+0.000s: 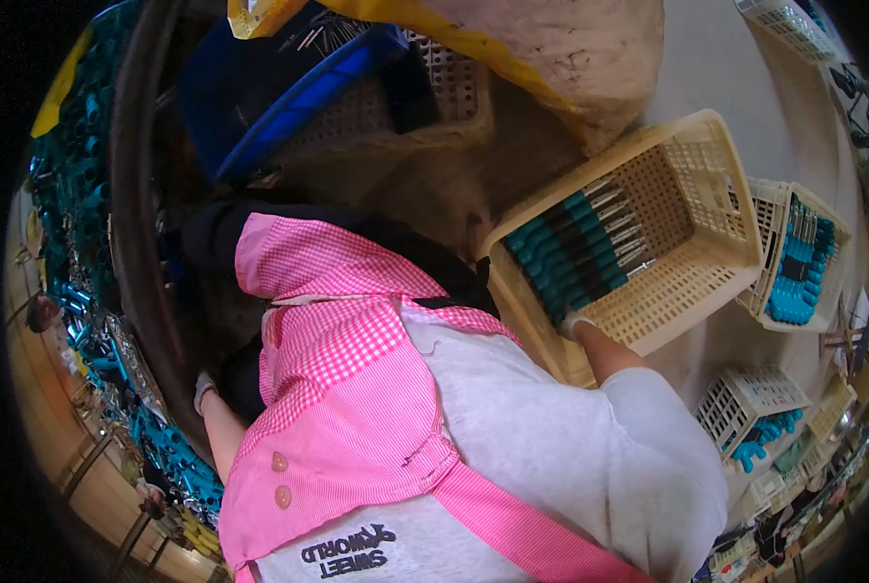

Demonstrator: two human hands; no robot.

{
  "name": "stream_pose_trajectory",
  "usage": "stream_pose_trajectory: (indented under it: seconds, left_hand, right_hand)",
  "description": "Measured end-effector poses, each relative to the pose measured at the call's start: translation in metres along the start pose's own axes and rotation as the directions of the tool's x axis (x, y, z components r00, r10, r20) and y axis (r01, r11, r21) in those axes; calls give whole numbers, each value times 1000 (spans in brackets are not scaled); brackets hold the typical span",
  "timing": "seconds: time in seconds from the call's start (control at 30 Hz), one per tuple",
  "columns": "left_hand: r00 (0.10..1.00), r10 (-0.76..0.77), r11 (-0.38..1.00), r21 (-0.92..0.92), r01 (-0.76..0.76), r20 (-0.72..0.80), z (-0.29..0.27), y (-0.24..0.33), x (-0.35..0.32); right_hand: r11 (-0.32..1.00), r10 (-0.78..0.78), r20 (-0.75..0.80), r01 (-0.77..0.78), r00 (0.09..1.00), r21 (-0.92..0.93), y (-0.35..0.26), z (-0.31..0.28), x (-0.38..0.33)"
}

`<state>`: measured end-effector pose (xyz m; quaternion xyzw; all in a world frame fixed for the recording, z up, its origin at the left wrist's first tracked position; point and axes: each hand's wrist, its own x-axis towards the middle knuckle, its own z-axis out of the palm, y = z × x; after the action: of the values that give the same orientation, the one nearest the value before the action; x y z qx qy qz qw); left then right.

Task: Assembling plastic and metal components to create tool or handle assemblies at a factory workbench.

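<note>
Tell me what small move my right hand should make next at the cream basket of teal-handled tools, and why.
Probably slide the right hand along the row's near end to nudge the teal-handled tools flush. It rests at the lower end of the row in the cream basket, where the handles lie side by side with slightly uneven ends. Whether it holds one is hidden.

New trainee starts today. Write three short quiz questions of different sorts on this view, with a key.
1. True or false: the right hand is at the near rim of the cream basket.
2. Multiple choice: the tools in that basket have handles that are A) red, B) teal and black, C) white.
3. Fill in: the left hand rests by a big dark curved ____.

Key: 1 true; 2 B; 3 rim. Whether either hand's grip is closed cannot be told.
</note>
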<state>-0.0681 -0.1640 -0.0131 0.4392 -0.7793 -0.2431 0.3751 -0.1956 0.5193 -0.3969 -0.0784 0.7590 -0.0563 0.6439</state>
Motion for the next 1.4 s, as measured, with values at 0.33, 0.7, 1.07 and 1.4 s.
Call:
stream_pose_trajectory:
  seconds: [0.33,0.7,1.07,1.4]
  left_hand:
    - [996,-85,990,-113,88,23,18,-2,7]
    - [986,-169,962,-216,167,11,17,-1,8]
    - [960,-280,895,-366,255,-18,16,-11,9]
    - [889,-452,761,-549,345,-69,-9,-69,-22]
  right_hand:
    - [996,7,213,12,977,-90,43,24,73]
    - [831,108,-300,79,948,550,-55,-41,14]
    - [549,-57,-909,773,413,317,-94,-144,105]
    - [335,517,-457,320,723,886,-129,-238,-30]
